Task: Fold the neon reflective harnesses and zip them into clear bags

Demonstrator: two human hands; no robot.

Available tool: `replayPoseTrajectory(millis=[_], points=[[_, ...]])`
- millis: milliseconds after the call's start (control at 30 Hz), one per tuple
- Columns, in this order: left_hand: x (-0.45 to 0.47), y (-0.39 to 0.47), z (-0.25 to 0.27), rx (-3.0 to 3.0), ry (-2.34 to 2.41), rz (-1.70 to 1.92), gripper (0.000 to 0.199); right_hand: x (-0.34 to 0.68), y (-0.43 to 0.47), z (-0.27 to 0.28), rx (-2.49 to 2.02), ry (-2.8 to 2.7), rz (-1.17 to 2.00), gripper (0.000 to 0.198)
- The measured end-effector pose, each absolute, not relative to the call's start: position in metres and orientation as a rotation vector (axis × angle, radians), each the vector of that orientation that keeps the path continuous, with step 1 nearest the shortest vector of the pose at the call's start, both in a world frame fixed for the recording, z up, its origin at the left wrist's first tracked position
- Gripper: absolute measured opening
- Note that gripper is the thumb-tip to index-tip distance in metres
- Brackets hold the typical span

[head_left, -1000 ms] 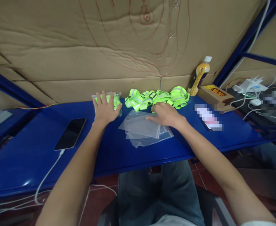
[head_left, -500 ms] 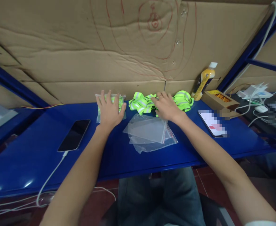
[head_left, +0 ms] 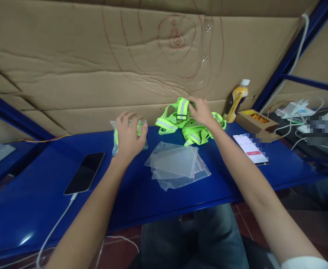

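My left hand [head_left: 132, 135] rests with spread fingers over a clear plastic bag [head_left: 115, 148] that has neon-green strap folded inside. The hand covers most of that bag. At the back of the table, my right hand [head_left: 202, 111] has its fingers closed on a neon-green reflective strap [head_left: 183, 108] with a grey stripe and a dark buckle, raised a little against the cardboard. More of the same straps lie tangled in a pile [head_left: 197, 134] below and beside that hand. Between my arms, several flat clear zip bags [head_left: 175, 162] overlap on the table.
A black phone [head_left: 84, 173] on a white charging cable [head_left: 58, 220] lies at left. At right are a lit phone [head_left: 249, 148], a yellow drink bottle [head_left: 237, 101] and an open carton [head_left: 257, 121]. A cardboard wall [head_left: 68, 86] closes the back of the blue table [head_left: 37, 198].
My right hand has moved up and lifted part of a strap with its buckle from the pile. My left hand stays over the filled bag, its fingers slightly more curled. The view has tilted.
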State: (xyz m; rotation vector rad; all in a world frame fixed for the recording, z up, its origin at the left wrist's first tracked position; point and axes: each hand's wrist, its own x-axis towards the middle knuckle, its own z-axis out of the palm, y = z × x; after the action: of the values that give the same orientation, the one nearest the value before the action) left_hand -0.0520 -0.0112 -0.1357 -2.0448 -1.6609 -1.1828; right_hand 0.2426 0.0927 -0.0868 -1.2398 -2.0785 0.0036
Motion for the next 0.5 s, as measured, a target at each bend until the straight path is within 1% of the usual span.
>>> replayPoseTrajectory(millis=[133,200,267,400,500], points=[[-0.025,0.001,-0.09,-2.136,-1.565,-1.347,0.04,0.26,0.113,-0.056,-0.987,-1.809,0.185,0.026],[-0.007,0.016,-0.066,-2.238,-1.479,-1.502,0.04,0.265,0.115,-0.044,-0.851,-1.704,0.278,0.017],[0.011,0.035,-0.049,-2.37,-1.367,-1.695,0.043,0.265,0.111,-0.034,-0.716,-1.643,0.37,0.014],[0.035,0.065,-0.04,-2.558,-1.207,-2.093,0.045,0.256,0.094,-0.028,-0.56,-1.653,0.538,0.033],[0.036,0.074,-0.046,-2.644,-1.061,-2.251,0.058,0.251,0.085,-0.029,-0.482,-1.712,0.675,0.043]])
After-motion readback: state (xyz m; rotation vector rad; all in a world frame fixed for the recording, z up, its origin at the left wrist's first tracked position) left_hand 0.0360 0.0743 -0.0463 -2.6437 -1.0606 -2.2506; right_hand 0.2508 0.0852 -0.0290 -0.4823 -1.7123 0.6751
